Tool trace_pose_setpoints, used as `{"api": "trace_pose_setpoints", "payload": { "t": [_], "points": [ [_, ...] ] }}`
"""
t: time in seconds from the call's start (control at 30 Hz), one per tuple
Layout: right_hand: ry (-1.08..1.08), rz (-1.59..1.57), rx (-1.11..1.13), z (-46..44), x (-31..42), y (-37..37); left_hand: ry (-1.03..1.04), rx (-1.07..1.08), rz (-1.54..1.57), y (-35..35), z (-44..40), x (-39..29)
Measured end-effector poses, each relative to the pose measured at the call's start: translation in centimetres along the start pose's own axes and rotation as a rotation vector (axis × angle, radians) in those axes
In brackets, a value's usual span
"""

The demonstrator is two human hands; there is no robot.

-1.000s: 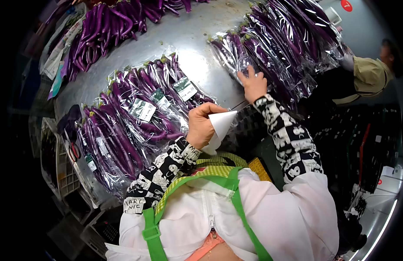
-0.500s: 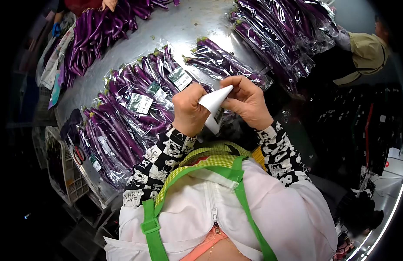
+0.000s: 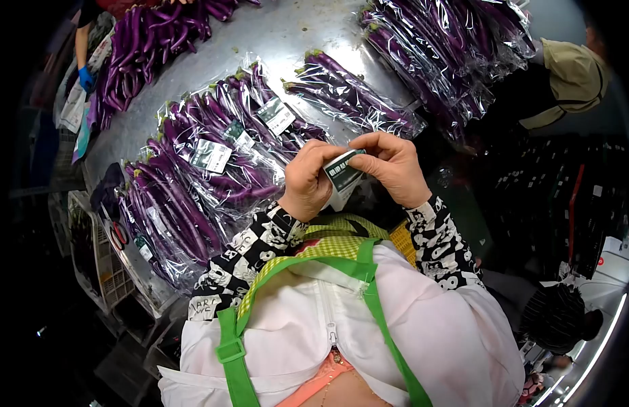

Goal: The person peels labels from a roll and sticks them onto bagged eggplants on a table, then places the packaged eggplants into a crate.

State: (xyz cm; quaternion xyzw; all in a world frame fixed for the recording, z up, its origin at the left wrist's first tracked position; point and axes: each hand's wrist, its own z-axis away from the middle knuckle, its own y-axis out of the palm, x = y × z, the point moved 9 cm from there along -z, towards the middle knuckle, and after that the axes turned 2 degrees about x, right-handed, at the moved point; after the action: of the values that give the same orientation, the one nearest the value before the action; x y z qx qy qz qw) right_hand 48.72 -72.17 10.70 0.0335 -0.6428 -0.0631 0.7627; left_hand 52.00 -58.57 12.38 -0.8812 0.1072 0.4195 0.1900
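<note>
Together L hand [image 3: 305, 179] + R hand [image 3: 397, 169] hold label [image 3: 343, 172]; bagged eggplants [image 3: 352, 95] nr.

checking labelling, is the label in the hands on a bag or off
Off: the left hand and right hand hold the label up, apart from the bagged eggplants.

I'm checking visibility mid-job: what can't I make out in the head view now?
In the head view:
Held label: fine print too small; right hand covers one edge.
Left hand: some fingers hidden behind the label.
Bag labels: lettering too small.
Loose eggplants: pile cut off by the top edge.
</note>
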Motion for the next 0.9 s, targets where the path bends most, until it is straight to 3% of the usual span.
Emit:
{"api": "trace_pose_setpoints", "payload": {
  "t": [0.17,0.23,0.4,0.5,0.53,0.63,0.7,0.77,0.83,0.9],
  "points": [
    [0.049,-0.101,0.024,-0.5,-1.0,-1.3,-0.051,-0.062,-0.001,1.5,0.2,1.2],
    [0.083,-0.087,0.024,-0.8,-1.9,-2.3,0.042,-0.023,-0.081,2.1,-0.2,0.5],
    [0.138,-0.127,0.074,-1.1,-2.4,-3.3,0.054,0.034,-0.074,3.6,-0.4,0.7],
    [0.093,-0.075,0.093,-1.4,-2.2,-4.3,0.012,0.013,-0.101,4.4,-0.3,1.4],
    [0.098,0.021,0.094,-1.7,-2.3,-4.9,-0.085,-0.025,-0.032,4.7,0.3,2.7],
    [0.093,0.150,0.118,-3.1,-2.4,-5.9,-0.451,0.069,0.008,5.9,1.5,5.3],
    [-0.129,0.509,0.104,-4.7,-1.3,-6.5,-0.634,0.197,-0.052,5.9,2.3,5.8],
    [-0.110,0.381,0.013,-6.5,-0.3,-7.4,-0.674,0.301,-0.210,5.8,4.1,6.5],
    [0.001,0.267,0.034,-9.2,-0.2,-7.9,-0.652,0.565,-0.498,6.1,5.7,5.9],
    [-0.184,0.579,0.120,-12.6,0.5,-7.3,-0.561,0.775,-0.708,6.8,6.1,4.3]
  ]
}}
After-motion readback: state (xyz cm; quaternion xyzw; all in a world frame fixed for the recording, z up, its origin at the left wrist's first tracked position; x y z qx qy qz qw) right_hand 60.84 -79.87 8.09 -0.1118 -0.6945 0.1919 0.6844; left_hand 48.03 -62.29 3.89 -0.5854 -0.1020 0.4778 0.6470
